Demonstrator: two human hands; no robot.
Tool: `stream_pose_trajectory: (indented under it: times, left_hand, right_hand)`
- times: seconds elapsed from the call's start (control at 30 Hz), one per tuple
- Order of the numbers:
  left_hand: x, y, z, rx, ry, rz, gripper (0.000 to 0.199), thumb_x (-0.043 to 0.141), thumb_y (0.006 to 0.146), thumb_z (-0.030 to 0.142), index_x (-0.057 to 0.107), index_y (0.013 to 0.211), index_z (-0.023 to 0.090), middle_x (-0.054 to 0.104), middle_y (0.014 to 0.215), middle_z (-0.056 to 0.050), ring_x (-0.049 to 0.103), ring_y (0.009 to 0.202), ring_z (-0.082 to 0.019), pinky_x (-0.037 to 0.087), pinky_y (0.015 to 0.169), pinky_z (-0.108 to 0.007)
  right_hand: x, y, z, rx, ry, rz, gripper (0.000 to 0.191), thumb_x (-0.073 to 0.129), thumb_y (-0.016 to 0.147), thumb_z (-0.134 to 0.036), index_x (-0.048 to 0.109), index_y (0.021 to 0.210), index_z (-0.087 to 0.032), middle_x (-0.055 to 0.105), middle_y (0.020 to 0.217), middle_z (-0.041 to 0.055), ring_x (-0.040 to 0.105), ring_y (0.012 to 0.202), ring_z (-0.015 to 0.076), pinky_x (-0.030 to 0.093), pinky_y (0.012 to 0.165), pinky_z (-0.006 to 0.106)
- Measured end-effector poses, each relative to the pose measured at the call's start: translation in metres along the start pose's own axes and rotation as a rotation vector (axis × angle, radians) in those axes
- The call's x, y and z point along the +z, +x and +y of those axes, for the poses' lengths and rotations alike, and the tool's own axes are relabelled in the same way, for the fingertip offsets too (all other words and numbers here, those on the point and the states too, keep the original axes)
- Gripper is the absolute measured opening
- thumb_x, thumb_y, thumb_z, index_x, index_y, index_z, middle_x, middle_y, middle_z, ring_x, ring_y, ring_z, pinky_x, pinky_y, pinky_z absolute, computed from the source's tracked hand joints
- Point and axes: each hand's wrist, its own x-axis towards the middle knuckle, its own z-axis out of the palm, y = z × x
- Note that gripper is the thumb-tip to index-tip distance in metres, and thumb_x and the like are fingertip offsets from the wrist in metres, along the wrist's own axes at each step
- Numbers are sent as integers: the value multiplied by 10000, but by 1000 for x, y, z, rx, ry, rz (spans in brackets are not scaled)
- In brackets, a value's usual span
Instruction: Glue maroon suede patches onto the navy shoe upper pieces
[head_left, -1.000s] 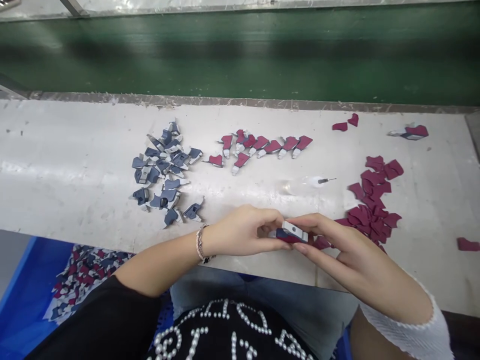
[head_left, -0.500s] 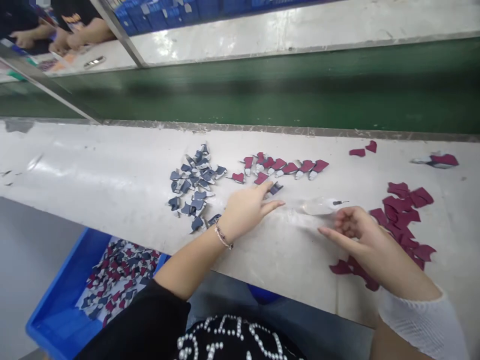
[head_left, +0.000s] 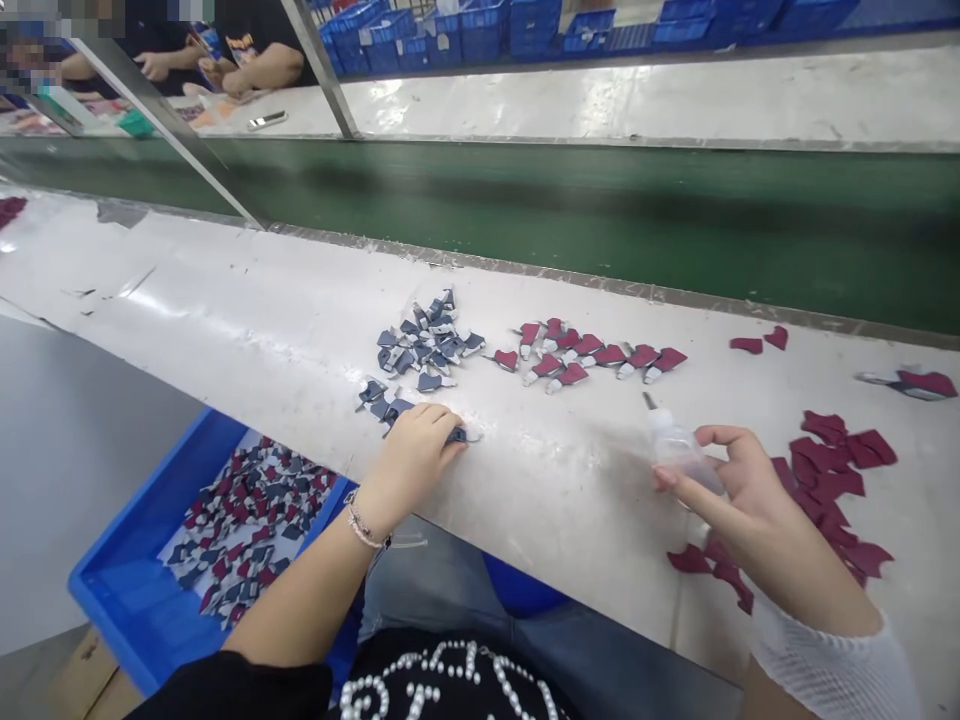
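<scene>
My left hand (head_left: 421, 458) is closed on a small navy-and-white piece (head_left: 457, 435) at the near edge of the navy pile; its fingers hide part of the piece. More navy pieces (head_left: 429, 340) lie heaped just beyond it. My right hand (head_left: 739, 490) grips a translucent squeeze bottle (head_left: 681, 450), tilted, its thin dark nozzle pointing up and left. Between and beyond the hands is a cluster of pieces with maroon tops (head_left: 589, 348) and pale tips. Loose maroon cutouts (head_left: 821, 475) are piled beside and partly behind my right hand.
A blue bin (head_left: 112, 570) full of mixed maroon and navy pieces stands below the table's left edge. Two maroon scraps (head_left: 746, 345) and a maroon-and-grey tool-like item (head_left: 919, 383) lie at the right. Past the green belt (head_left: 562, 210), other people's hands (head_left: 259, 75) work.
My right hand has picked up the squeeze bottle and tilted it upright-left. My left hand has moved left from the maroon-topped cluster to a navy piece. The view has shifted somewhat left.
</scene>
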Motion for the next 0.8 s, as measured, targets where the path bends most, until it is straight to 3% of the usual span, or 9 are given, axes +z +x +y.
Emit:
stream_pose_trajectory:
  times: [0.07,0.13,0.23,0.33,0.43,0.5,0.6,0.67,0.8]
  left_hand:
    - [2,9,9,32,-190,-31,123,622,980,275,645,1057,181,712,1071,-85,662,1045,-263,541,950,-464]
    - [4,23,23,9,-550,-124,220,662,958,374,635,1064,182,710,1050,-71,688,972,-219,575,901,-413]
    - [9,51,54,-87,-1110,-429,386,737,893,431,627,1165,181,682,997,-40,688,861,-154,605,806,-334]
    - [21,76,85,-152,-1377,-709,384,777,855,428,682,1130,177,668,1002,-38,660,882,-137,601,764,-294]
    - [38,87,103,-259,-1550,-698,339,831,800,428,686,945,158,676,972,-26,659,873,-122,589,815,-292]
    - [48,86,105,-309,-1648,-660,366,873,761,392,647,929,159,692,988,-24,701,886,-128,581,888,-318]
    - [57,80,98,-273,-1709,-651,475,927,695,244,591,1025,181,685,1220,-70,736,1069,-185,574,966,-344]
    - [58,76,93,-196,-1678,-647,517,905,720,181,548,1093,208,641,1350,-92,733,1098,-175,590,917,-300]
    - [57,70,93,-142,-1561,-666,533,878,759,189,493,1126,237,634,1383,-101,733,819,-86,559,633,-180]
  right_hand:
    - [-6,-14,-8,66,11,-5,400,593,910,-652,484,1083,-308,700,767,-8,630,620,201,476,533,289]
    - [-13,-27,-16,113,42,6,399,616,875,-676,537,1044,-323,704,880,2,656,718,208,515,599,297]
    - [-24,-41,-23,170,99,57,468,633,824,-717,540,1146,-389,681,1037,23,647,735,214,524,541,295]
    - [-32,-43,-23,187,171,146,485,694,769,-725,549,1103,-404,642,959,26,564,605,185,479,424,278]
    - [-39,-27,-13,126,283,181,469,792,695,-689,637,960,-335,609,832,24,567,586,179,521,468,292]
    - [-42,-11,-2,68,386,74,441,788,717,-653,666,926,-285,611,733,34,572,559,192,520,469,312]
    - [-43,3,11,59,492,-65,422,722,787,-643,658,956,-261,600,613,39,539,489,197,457,410,317]
    - [-39,0,11,150,456,39,489,767,720,-695,627,950,-287,597,623,20,547,496,198,452,416,318]
    - [-25,-18,-4,246,276,225,516,816,642,-710,576,897,-331,613,714,8,594,532,213,467,401,324]
